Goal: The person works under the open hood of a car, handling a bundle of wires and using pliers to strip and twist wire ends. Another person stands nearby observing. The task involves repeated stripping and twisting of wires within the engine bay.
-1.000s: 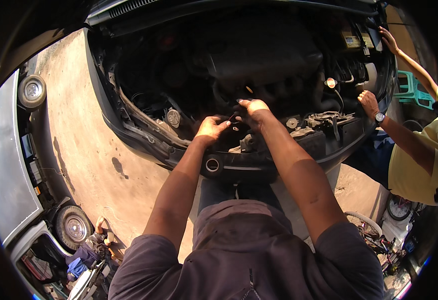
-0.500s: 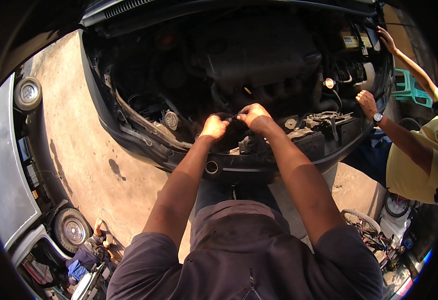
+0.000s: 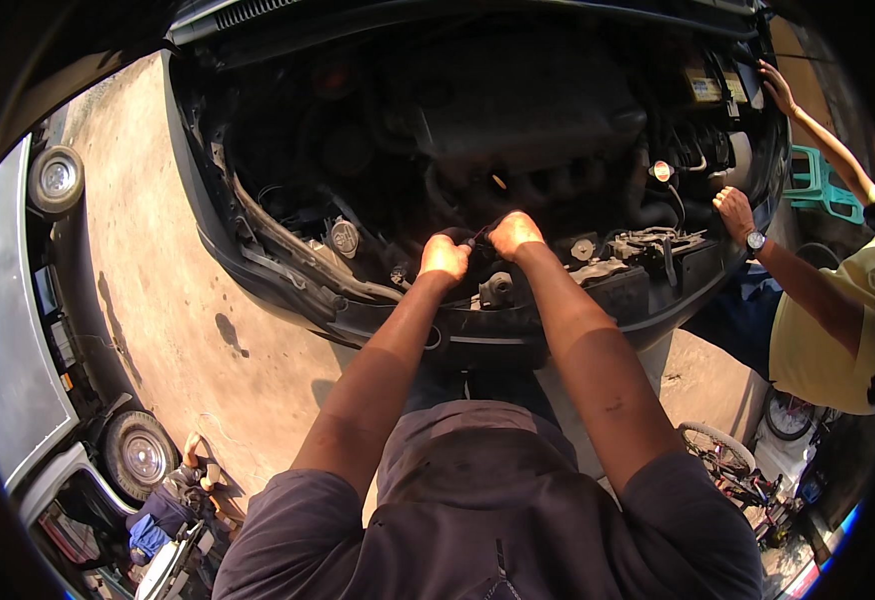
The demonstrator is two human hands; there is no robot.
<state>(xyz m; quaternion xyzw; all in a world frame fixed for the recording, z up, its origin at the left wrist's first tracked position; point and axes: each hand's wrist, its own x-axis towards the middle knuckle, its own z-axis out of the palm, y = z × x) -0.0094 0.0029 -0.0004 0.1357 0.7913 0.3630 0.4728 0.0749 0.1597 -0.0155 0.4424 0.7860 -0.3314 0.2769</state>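
Observation:
Both my arms reach over the front of a car into its open engine bay. My left hand (image 3: pixel 445 257) is closed near the front crossmember, its fingertips partly lost in shadow. Close beside it on the right, my right hand (image 3: pixel 515 236) is closed too, knuckles up. Something small and dark lies between the two hands, too shaded to name. Behind them sits the black engine cover (image 3: pixel 533 105), with a small yellow handle (image 3: pixel 500 181) showing just beyond my right hand. A round cap (image 3: pixel 345 237) is to the left, another small cap (image 3: pixel 584 249) to the right.
At the right, a co-worker in a yellow shirt (image 3: pixel 826 345) rests both hands on the car's edge. A battery (image 3: pixel 708 88) sits at the far right of the bay. Around the car are a green stool (image 3: pixel 826 187), a bicycle (image 3: pixel 723 452) and a grey vehicle (image 3: pixel 18 330).
Both my hands have shifted slightly to the right in the picture. My right hand has rolled over, so its knuckles show more and its fingertips are now hidden.

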